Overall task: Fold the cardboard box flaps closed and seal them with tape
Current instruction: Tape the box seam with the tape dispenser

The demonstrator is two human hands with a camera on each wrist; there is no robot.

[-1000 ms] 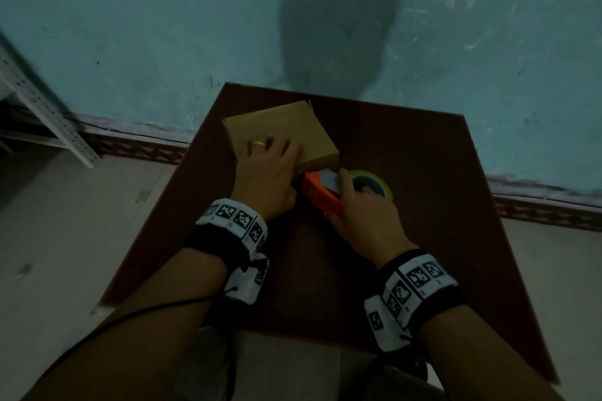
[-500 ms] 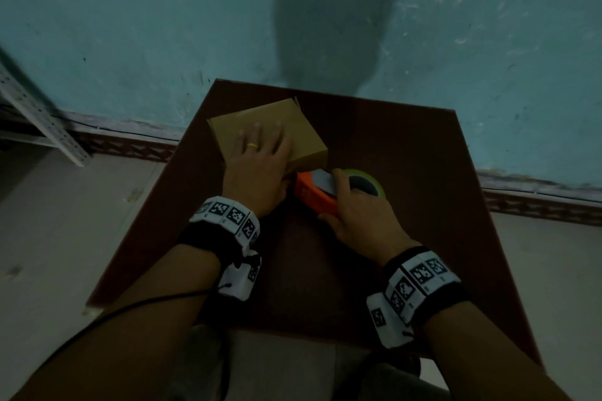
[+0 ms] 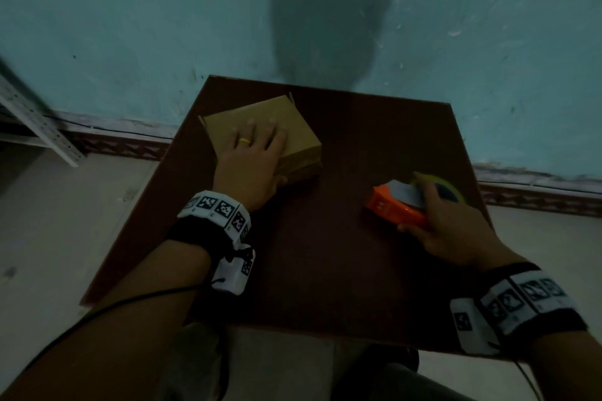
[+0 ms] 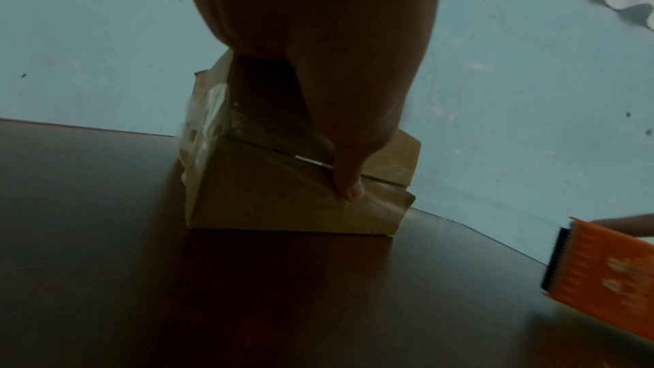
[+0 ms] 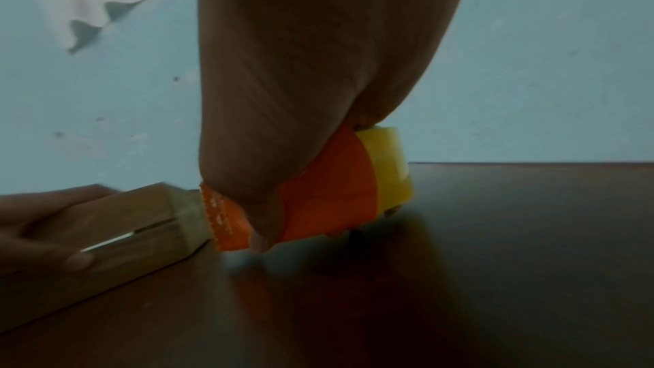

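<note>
Head view shows the cardboard box [image 3: 260,130] lying flat near the far left corner of the bench [image 3: 325,254], its top flaps folded down. The left hand [image 3: 250,159] lies across the lid with fingers spread and fairly straight, thumb pressed to the near side – pressing, not gripping. The left wrist view shows clear tape [image 4: 205,122] already wrapped, somewhat crumpled, over one end of the box, and a film also seems to cover the near face under the thumb; a thin bright slit shows in the seam along that side. Folding looks done and at least one strip is on, so the sealing seems well along; whether the top seam is fully taped I cannot tell. The right hand [image 3: 446,221] curls around the orange tape dispenser [image 3: 394,208] with its yellowish roll [image 5: 389,167], near the right edge of the bench and apart from the box – likely set aside or readied for another strip. Pale markings on the dispenser's side are too blurred to read; the wrist bands carry black-and-white square markers only.
</note>
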